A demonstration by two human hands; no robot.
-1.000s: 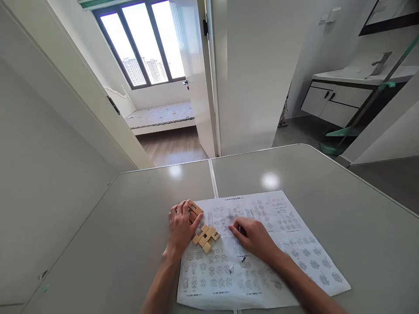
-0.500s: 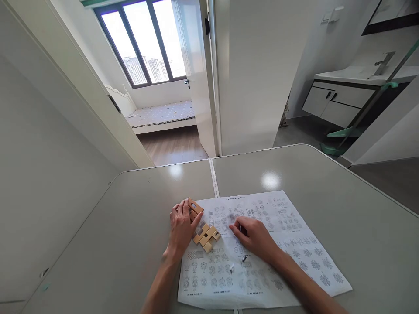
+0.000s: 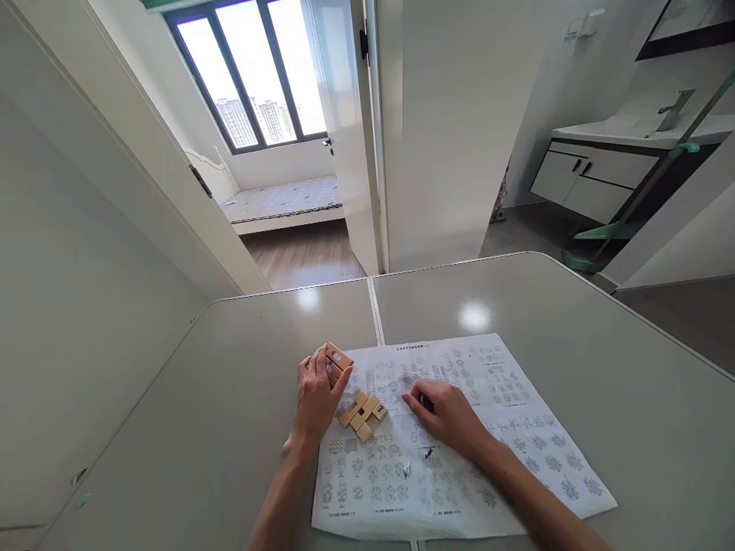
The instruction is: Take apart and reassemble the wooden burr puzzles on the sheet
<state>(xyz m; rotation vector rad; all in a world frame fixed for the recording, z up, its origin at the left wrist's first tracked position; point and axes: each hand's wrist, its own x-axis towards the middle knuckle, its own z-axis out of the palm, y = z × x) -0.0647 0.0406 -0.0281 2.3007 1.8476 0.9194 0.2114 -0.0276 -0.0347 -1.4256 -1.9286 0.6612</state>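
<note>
My left hand (image 3: pixel 315 390) is closed round notched wooden puzzle pieces (image 3: pixel 340 357) at the paper's upper left corner. Its fingers cover part of them, so how many there are cannot be told. Just below and to the right, several lighter wooden pieces fitted together in a cross-like puzzle cluster (image 3: pixel 363 414) lie on the sheet, one end marked with a dark figure. My right hand (image 3: pixel 442 409) rests on the printed paper (image 3: pixel 396 497), fingers curled in and nothing visible in them. Rows of small puzzle diagrams cover that paper.
Two small dark-and-white scraps (image 3: pixel 407 469) lie on the paper. The grey table (image 3: pixel 230 428) has a seam down its middle. Past its far edge stand an open door (image 3: pixel 350 153), a bed (image 3: pixel 287 199) and, to the right, a washbasin cabinet (image 3: pixel 591 172).
My left hand has shifted slightly up and to the left with the wooden pieces, away from the cluster. My right hand and the paper have stayed put.
</note>
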